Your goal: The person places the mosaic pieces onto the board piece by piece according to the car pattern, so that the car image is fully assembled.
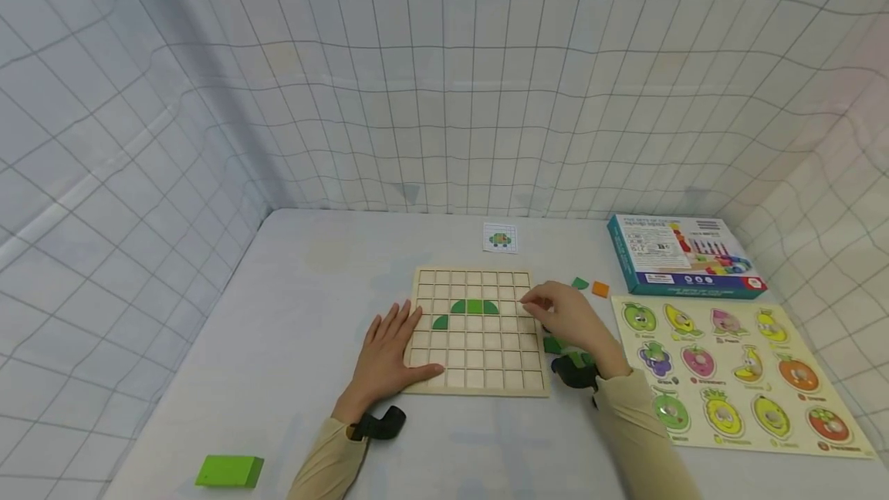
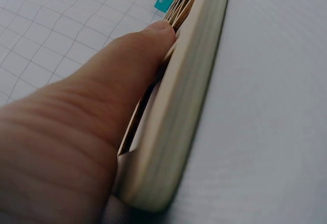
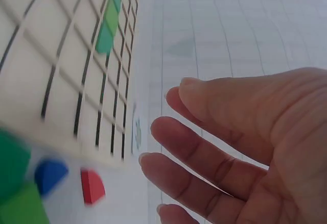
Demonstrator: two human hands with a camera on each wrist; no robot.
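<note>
Four green square and quarter-round tiles (image 1: 474,306) sit in the pale wooden grid board (image 1: 475,359); filling cells seems in hand, next probably needing careful alignment. The left hand (image 1: 385,353) lies spread on its left edge; the right hand (image 1: 568,319) brings thumb and forefinger together, any pinched tile impossible to tell. Only the right wrist view shows the red rounded piece (image 3: 93,187) beside the board.

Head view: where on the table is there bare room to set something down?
Bare: the patch left of the left hand, beyond the green block; the strip in front of the grid board, between the sleeves; the gap between picture card and box. Crowded: right of the board, with the right hand and loose pieces beside the fruit puzzle.
</note>
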